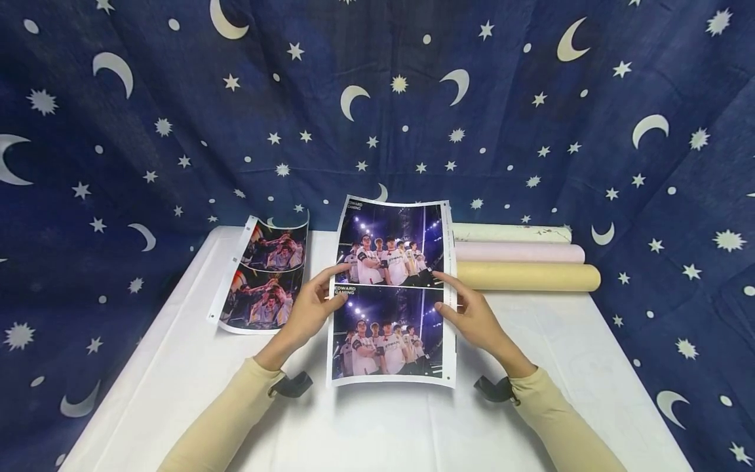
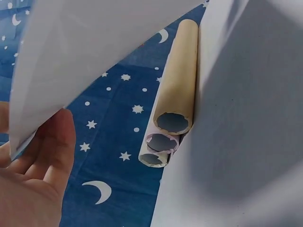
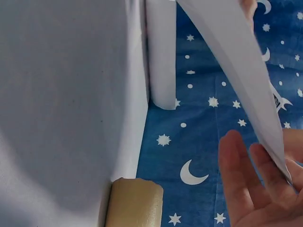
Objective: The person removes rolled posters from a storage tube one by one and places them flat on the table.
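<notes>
Printed sheet (image 1: 389,334), bearing two copies of a team photo marked "EDWARD GAMING", is at the centre of the frame, raised above the desk (image 1: 147,393) and slightly bowed. Nearest, at the bottom of the head view, two beige sleeves (image 1: 221,419) reach in from the lower left and lower right, a black device (image 1: 291,385) at the left cuff and another (image 1: 494,388) at the right one. Beyond the cuffs, the person's left hand (image 1: 309,305) pinches the left edge of the sheet, and the right hand (image 1: 476,321) pinches the right edge; the fingers of both are grasping it, thumbs on the printed face. Both wrist views show its plain back. Left of centre, near the left hand, a second printed sheet (image 1: 265,282) with two reddish photos lies on the desk, its edges curling. Farther back, right of centre, a yellow roll (image 1: 531,276), a pink roll (image 1: 525,253) and a white patterned roll (image 1: 513,233) lie side by side, their left ends hidden behind the held sheet in the head view. Farthest, a dark blue cloth (image 1: 401,131) with moons and stars fills the upper frame.
</notes>
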Action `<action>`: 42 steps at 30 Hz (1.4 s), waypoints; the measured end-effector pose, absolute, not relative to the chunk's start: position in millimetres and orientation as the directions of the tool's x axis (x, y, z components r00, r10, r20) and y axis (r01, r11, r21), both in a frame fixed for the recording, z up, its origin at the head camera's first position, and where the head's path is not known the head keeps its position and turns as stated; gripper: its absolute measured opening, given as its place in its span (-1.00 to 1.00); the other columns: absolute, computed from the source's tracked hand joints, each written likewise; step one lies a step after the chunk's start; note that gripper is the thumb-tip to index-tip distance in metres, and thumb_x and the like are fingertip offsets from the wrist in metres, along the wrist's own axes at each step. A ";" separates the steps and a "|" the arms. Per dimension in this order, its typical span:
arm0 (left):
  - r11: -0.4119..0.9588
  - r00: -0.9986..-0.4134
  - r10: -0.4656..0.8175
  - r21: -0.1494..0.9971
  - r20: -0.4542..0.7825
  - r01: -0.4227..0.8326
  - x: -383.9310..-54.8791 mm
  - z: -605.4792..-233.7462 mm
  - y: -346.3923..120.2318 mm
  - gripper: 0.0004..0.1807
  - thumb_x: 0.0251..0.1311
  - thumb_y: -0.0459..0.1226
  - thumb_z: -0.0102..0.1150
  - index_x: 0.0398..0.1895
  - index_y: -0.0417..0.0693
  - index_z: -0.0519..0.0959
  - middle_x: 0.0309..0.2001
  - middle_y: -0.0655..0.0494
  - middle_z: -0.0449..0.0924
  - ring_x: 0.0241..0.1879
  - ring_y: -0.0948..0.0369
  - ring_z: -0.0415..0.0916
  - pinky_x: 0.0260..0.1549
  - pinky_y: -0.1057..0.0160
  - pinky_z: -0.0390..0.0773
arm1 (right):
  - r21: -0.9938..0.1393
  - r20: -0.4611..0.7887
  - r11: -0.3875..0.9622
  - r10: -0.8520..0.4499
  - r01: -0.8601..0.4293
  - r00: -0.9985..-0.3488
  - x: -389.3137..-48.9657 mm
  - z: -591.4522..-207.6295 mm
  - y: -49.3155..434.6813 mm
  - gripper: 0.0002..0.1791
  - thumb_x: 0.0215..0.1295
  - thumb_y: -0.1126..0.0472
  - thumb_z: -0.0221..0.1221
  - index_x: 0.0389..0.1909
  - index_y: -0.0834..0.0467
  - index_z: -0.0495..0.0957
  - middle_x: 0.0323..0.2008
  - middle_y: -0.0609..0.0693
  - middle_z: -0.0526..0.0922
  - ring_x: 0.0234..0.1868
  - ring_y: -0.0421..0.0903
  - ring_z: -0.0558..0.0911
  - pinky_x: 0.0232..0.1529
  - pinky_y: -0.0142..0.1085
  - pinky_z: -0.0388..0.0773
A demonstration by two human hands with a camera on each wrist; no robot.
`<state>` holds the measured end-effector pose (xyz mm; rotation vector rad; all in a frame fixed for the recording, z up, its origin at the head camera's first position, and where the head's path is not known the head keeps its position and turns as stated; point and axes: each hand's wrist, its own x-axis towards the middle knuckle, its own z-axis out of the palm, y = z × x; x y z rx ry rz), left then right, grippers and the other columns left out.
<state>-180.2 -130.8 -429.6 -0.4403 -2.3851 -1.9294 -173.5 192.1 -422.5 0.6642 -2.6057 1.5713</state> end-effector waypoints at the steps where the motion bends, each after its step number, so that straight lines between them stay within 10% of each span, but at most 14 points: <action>1: 0.177 -0.959 0.194 0.954 0.206 0.241 -180.6 -430.0 -131.7 -0.36 0.18 -0.52 0.18 0.36 -0.04 0.40 -0.52 0.15 0.04 -0.65 0.38 0.06 -0.64 0.47 0.17 | -0.846 0.230 0.391 -0.345 -0.362 -0.910 -175.5 -425.2 194.0 -0.31 0.29 0.43 0.18 0.44 0.18 0.25 0.36 0.30 0.38 -0.41 -0.16 0.67 -0.56 -0.41 0.56; 7: 0.096 -0.958 0.212 0.971 0.195 0.219 -180.8 -429.2 -135.3 -0.32 0.12 -0.55 0.19 0.37 -0.04 0.39 -0.37 0.16 0.31 -0.66 0.41 0.03 -0.60 0.49 0.23 | -0.879 0.227 0.324 -0.360 -0.350 -0.905 -181.3 -434.2 202.1 -0.25 0.26 0.36 0.25 0.46 0.07 0.23 0.49 0.16 0.21 -0.75 -0.35 0.27 -0.75 -0.44 0.32; 9: 0.063 -0.955 0.222 0.975 0.194 0.213 -180.7 -429.1 -135.9 -0.31 0.11 -0.56 0.17 0.37 -0.08 0.38 -0.03 0.06 0.50 -0.50 0.47 0.24 -0.46 0.55 0.37 | -0.884 0.239 0.303 -0.363 -0.357 -0.901 -182.1 -435.0 203.2 -0.25 0.25 0.34 0.26 0.46 0.06 0.24 0.49 0.14 0.21 -0.69 -0.35 0.34 -0.66 -0.47 0.38; 13: 0.021 -0.956 0.241 0.984 0.164 0.174 -181.4 -429.2 -137.2 -0.31 0.13 -0.55 0.16 0.39 -0.08 0.35 0.47 0.05 0.24 0.02 0.40 0.31 0.02 0.52 0.49 | -0.891 0.254 0.271 -0.368 -0.364 -0.895 -181.4 -432.4 203.4 -0.24 0.24 0.37 0.26 0.46 0.09 0.24 0.51 0.15 0.18 -0.50 -0.34 0.49 -0.48 -0.49 0.49; 20: -0.033 -0.960 0.258 0.994 0.106 0.101 -183.5 -431.0 -139.8 -0.29 0.17 -0.51 0.17 0.43 -0.06 0.31 0.50 0.19 0.16 0.29 0.34 0.11 0.46 0.13 0.15 | -0.908 0.230 0.257 -0.355 -0.331 -0.906 -180.6 -426.2 203.7 -0.23 0.23 0.36 0.27 0.46 0.07 0.24 0.51 0.09 0.18 -0.55 -0.32 0.34 -0.31 -0.50 0.43; 23: -0.046 -0.963 0.254 0.996 0.091 0.082 -183.0 -429.7 -139.9 -0.29 0.17 -0.49 0.18 0.43 -0.05 0.31 0.17 0.28 0.41 -0.03 0.40 0.23 0.31 0.30 0.29 | -0.920 0.221 0.235 -0.351 -0.314 -0.910 -180.2 -424.6 204.0 -0.22 0.21 0.35 0.28 0.46 0.10 0.24 0.51 0.08 0.18 -0.31 -0.36 0.42 -0.06 -0.56 0.40; 26: -0.059 -0.966 0.246 0.996 0.074 0.062 -182.8 -428.9 -139.3 -0.30 0.16 -0.48 0.18 0.42 -0.01 0.34 -0.28 0.36 0.19 -0.35 0.33 0.10 0.12 0.37 0.31 | -0.929 0.217 0.214 -0.349 -0.303 -0.912 -180.1 -423.8 204.6 -0.23 0.20 0.36 0.29 0.45 0.14 0.25 0.51 0.09 0.18 -0.27 -0.38 0.38 -0.05 -0.57 0.36; 30: -0.129 -0.961 0.266 0.991 0.071 0.038 -182.9 -430.8 -139.5 -0.30 0.17 -0.50 0.13 0.43 -0.04 0.31 0.10 0.23 0.33 0.14 0.31 0.17 0.46 0.06 0.06 | -0.928 0.227 0.206 -0.353 -0.312 -0.908 -180.8 -424.0 206.1 -0.24 0.19 0.38 0.29 0.43 0.19 0.27 0.50 0.16 0.19 -0.59 -0.31 0.23 -0.35 -0.42 0.32; 35: -0.242 -0.945 0.314 0.970 0.086 0.008 -181.9 -433.7 -140.4 -0.28 0.19 -0.53 0.06 0.47 -0.17 0.20 0.60 0.12 -0.18 0.54 0.14 -0.65 0.49 -0.15 -0.50 | -0.930 0.233 0.193 -0.354 -0.314 -0.906 -181.0 -423.8 207.0 -0.24 0.17 0.40 0.29 0.42 0.21 0.28 0.47 0.20 0.24 -0.65 -0.29 0.19 -0.42 -0.39 0.30; 42: -0.325 -0.946 0.314 0.946 0.084 -0.024 -180.9 -431.8 -139.6 -0.29 0.19 -0.53 0.07 0.46 -0.23 0.19 0.60 0.07 -0.22 0.51 0.03 -0.75 0.43 -0.17 -0.66 | -0.958 0.223 0.087 -0.370 -0.273 -0.902 -181.0 -422.1 206.5 -0.21 0.18 0.44 0.26 0.45 0.24 0.20 0.52 0.19 0.13 -0.48 -0.52 0.38 -0.21 -0.63 0.39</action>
